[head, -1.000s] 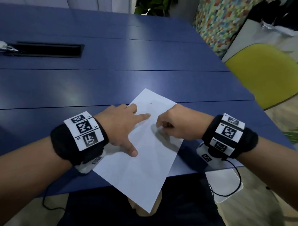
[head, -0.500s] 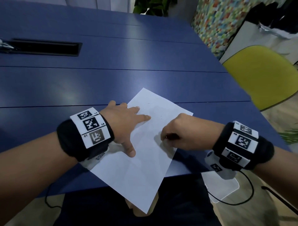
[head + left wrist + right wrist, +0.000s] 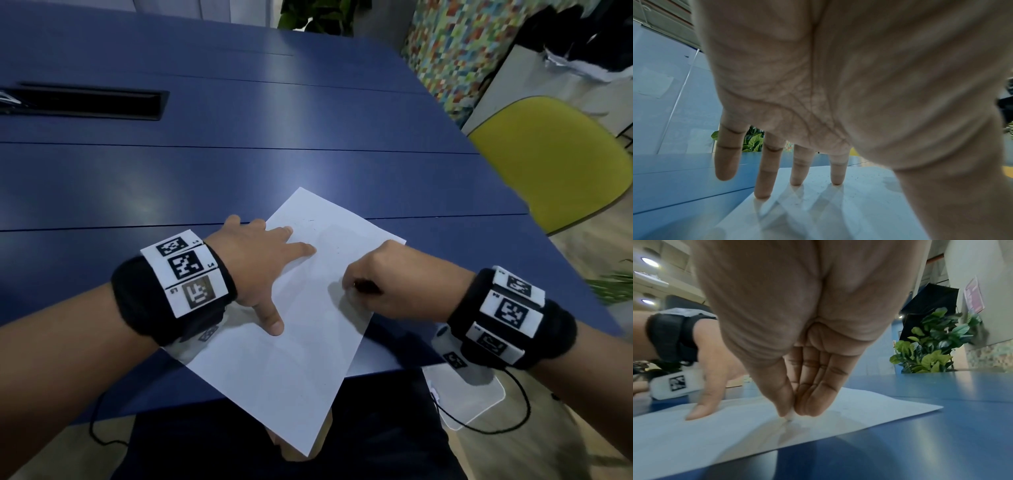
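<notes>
A white paper sheet (image 3: pixel 308 359) lies askew on the blue table (image 3: pixel 239 171), its near corner hanging over the table's front edge. My left hand (image 3: pixel 270 274) lies flat on the sheet's left side, fingers straight and spread; the left wrist view shows its fingertips (image 3: pixel 796 181) touching the paper (image 3: pixel 828 207). My right hand (image 3: pixel 359 284) is curled round a dark pen (image 3: pixel 368 287) at the sheet's right side. In the right wrist view the thumb and fingers of my right hand (image 3: pixel 795 410) pinch the pen tip (image 3: pixel 789 418), which touches the paper (image 3: pixel 725 431).
A black cable slot (image 3: pixel 85 102) is sunk in the table at the far left. A yellow chair (image 3: pixel 555 161) stands past the table's right edge, and a green plant (image 3: pixel 318 13) beyond the far end. A clear plastic piece (image 3: pixel 479 401) lies below my right wrist.
My right hand with the pen has slid a little toward me along the sheet, away from the left index finger. The left hand stays flat on the paper.
</notes>
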Motion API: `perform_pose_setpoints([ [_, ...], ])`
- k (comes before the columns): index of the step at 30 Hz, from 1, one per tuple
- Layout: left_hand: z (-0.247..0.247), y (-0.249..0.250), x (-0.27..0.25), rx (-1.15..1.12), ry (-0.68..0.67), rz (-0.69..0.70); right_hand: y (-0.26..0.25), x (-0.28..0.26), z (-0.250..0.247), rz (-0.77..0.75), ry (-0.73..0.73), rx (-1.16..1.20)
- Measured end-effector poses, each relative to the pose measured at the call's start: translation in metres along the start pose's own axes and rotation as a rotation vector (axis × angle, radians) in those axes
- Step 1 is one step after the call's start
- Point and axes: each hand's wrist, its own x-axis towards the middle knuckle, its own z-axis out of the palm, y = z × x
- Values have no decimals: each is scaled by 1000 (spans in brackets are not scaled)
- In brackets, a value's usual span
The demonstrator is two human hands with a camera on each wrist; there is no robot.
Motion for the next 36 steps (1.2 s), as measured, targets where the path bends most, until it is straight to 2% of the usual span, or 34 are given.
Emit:
perform_pose_setpoints([
  [2,0,-1,0,-9,-4,2,-8,-6,4,-52,-40,30],
  [7,0,-2,1,-13,-8,6,3,-1,0,35,30,11],
  [11,0,-2,1,-7,-13,6,-10,-8,8,-49,-29,29],
  [15,-1,-1,1,-5,-12,3,3,-5,4,67,40,5],
  [20,-1,0,1,-7,-13,-4,-9,-13,15,11,7,-14],
  [24,-1,0,1,-2,-17,-1,2,-14,9,103,57,-30],
  [28,-1,0,0,-4,-9,3,-12,-20,17,24,18,-9],
  [33,1,0,0,-26,2,7,2,-17,10,97,83,-6],
  [36,2,-1,1,-27,5,9,-13,-18,17,21,8,-9],
])
